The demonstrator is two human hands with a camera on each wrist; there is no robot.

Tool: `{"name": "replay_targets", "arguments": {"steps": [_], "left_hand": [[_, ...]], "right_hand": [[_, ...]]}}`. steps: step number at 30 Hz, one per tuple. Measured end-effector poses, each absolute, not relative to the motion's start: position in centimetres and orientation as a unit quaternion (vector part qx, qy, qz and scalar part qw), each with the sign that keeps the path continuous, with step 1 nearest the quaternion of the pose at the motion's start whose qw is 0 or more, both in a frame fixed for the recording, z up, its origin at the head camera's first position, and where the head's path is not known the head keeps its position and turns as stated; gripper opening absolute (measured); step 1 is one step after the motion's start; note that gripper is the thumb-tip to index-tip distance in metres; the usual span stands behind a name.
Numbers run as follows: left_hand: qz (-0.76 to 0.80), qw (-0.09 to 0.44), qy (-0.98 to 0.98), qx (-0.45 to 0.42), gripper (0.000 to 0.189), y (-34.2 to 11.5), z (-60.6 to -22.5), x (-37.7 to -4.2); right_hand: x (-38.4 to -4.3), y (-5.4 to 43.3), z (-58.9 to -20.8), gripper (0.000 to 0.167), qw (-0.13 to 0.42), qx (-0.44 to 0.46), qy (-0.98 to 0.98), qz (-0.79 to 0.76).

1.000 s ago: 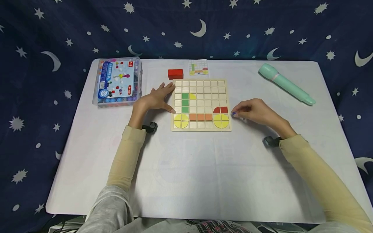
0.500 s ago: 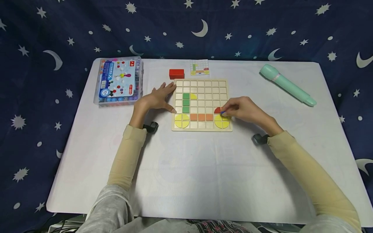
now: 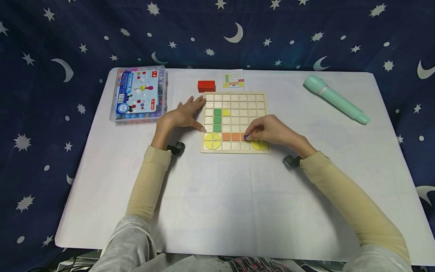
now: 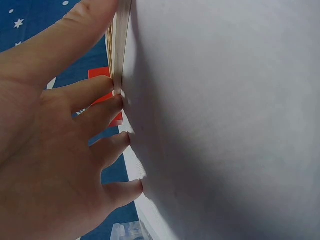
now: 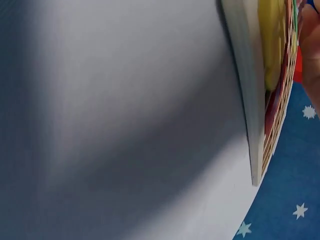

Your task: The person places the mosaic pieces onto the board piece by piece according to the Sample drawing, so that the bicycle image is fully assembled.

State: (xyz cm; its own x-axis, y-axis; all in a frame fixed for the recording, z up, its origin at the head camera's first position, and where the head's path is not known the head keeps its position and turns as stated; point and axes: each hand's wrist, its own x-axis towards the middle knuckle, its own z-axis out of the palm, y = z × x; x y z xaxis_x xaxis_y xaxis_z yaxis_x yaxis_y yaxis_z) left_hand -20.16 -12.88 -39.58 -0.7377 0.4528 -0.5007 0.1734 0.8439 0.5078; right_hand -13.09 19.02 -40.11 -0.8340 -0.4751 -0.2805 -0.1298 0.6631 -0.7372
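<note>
A wooden grid board (image 3: 234, 152) lies on the white table. Green squares (image 3: 217, 119), orange squares (image 3: 230, 137) and yellow quarter-circle pieces (image 3: 212, 141) sit in its cells. My left hand (image 3: 182, 115) has its fingers spread, with thumb and index finger against the board's left edge. Over the lower right of the board, my right hand (image 3: 270, 130) pinches a small blue piece (image 3: 246, 137) between thumb and fingertips, beside the orange row. The right hand covers the red pieces in the head view; one red piece (image 5: 272, 117) shows in the right wrist view.
Behind the board stand a red block (image 3: 206, 86) and a small pattern card (image 3: 233, 78). At the back left is a clear plastic case (image 3: 162, 94) of coloured balls. A mint-green tube-shaped object (image 3: 334, 99) lies at the back right. A starry curtain (image 3: 190, 22) hangs behind.
My right hand has moved left from beside the board to over its lower right cells, carrying the blue piece. The left hand has stayed at the board's left edge.
</note>
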Motion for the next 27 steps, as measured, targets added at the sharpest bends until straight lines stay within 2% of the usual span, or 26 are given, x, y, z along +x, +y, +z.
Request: {"name": "replay_targets", "arguments": {"steps": [14,27], "left_hand": [[0.223,0.32,0.904,0.174,0.118,-12.8,-39.7,-20.1],[0.226,0.314,0.906,0.173,0.118,-12.7,-39.9,-19.9]], "right_hand": [[-12.6,16.3,-40.1,0.007,0.26,-0.242,0.872,-0.335],[-12.2,15.4,-40.3,0.007,0.224,-0.299,0.873,-0.312]]}}
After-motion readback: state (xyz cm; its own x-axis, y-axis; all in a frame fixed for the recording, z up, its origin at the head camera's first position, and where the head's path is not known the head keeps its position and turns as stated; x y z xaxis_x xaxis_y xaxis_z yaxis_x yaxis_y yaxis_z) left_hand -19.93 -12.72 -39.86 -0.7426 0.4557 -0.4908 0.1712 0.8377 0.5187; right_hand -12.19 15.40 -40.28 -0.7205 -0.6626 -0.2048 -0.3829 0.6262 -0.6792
